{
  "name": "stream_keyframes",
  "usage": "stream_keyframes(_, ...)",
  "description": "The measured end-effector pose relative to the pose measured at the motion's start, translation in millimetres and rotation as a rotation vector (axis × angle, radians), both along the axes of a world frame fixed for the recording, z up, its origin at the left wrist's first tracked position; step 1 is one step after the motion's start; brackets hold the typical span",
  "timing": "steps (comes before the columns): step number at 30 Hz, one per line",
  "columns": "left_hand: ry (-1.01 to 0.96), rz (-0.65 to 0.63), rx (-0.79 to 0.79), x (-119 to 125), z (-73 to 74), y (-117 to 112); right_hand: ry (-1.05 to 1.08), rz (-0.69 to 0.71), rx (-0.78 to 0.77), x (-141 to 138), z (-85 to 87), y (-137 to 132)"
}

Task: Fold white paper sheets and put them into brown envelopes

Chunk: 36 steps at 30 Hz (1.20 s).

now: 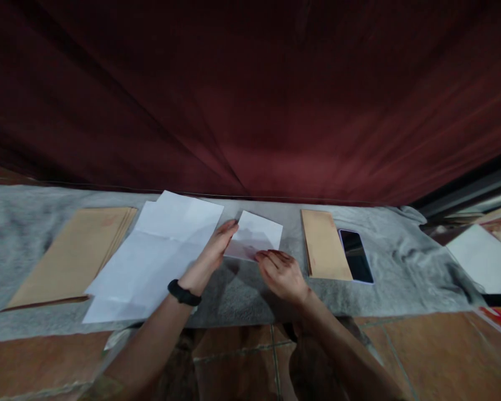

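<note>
A folded sheet of white paper (259,229) is between my two hands, over the grey cloth. My left hand (217,245) grips its left edge, thumb and fingers closed around it. At the near right corner, the fingers of my right hand (281,273) are pinched on the paper's edge. Left of my left hand lie larger white sheets (158,239), overlapping and marked with a crease. A small stack of brown envelopes (325,245) sits to the right of my right hand.
More brown envelopes (70,250) are stacked at the far left, partly under the white sheets. A phone (357,256) with a pale purple edge lies beside the right stack. Grey cloth (413,267) covers the long surface, and a dark red curtain (250,111) hangs behind it.
</note>
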<state>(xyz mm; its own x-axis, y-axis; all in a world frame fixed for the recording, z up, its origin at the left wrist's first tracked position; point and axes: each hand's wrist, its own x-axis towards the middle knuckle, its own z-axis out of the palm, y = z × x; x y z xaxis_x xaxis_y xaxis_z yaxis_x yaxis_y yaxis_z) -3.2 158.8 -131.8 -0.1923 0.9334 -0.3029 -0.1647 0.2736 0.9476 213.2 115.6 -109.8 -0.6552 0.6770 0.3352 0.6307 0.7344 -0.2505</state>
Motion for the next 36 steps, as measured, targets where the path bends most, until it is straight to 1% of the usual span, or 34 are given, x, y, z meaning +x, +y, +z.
stream_keyframes(3,0.053,-0.030,-0.071,-5,-6.5,0,0.000,0.031,-0.102,1,5.6,-1)
stream_keyframes(5,0.094,-0.050,-0.087,-7,-9.5,0,0.035,0.070,-0.216,5,11.7,-1)
stream_keyframes(6,0.109,-0.060,-0.086,-8,-10.5,-1,0.060,0.096,-0.296,7,14.5,-1)
stream_keyframes(8,0.112,-0.084,-0.064,-8,-11.1,-2,0.140,0.138,-0.508,13,18.2,2)
stream_keyframes(10,0.106,-0.119,-0.035,-7,-10.1,-3,0.261,0.120,-0.699,18,18.4,6)
stream_keyframes(11,0.116,-0.131,-0.026,-6,-9.2,-3,0.321,0.089,-0.751,20,17.3,9)
stream_keyframes(12,0.133,-0.140,-0.026,-5,-8.0,-4,0.369,0.056,-0.764,21,15.3,13)
stream_keyframes(13,0.153,-0.150,-0.033,-4,-6.7,-4,0.397,0.027,-0.741,20,12.7,17)
stream_keyframes(15,0.182,-0.183,-0.055,-2,-3.9,-6,0.391,0.012,-0.643,16,5.8,25)
stream_keyframes(18,0.219,-0.244,-0.080,1,-0.5,-8,0.285,0.065,-0.489,3,-7.5,31)
stream_keyframes(20,0.264,-0.247,-0.078,2,0.5,-10,0.198,0.113,-0.406,-7,-17.0,30)
stream_keyframes(23,0.368,-0.259,-0.058,4,-0.6,-12,0.082,0.105,-0.319,-19,-29.4,25)
stream_keyframes(27,0.490,-0.273,-0.047,5,-6.2,-12,-0.006,0.040,-0.240,-22,-39.4,26)
stream_keyframes(32,0.526,-0.303,-0.035,3,-14.2,-13,-0.075,-0.059,-0.185,-14,-45.3,40)
stream_keyframes(36,0.543,-0.321,-0.042,1,-16.4,-14,-0.134,-0.104,-0.176,-6,-48.3,48)
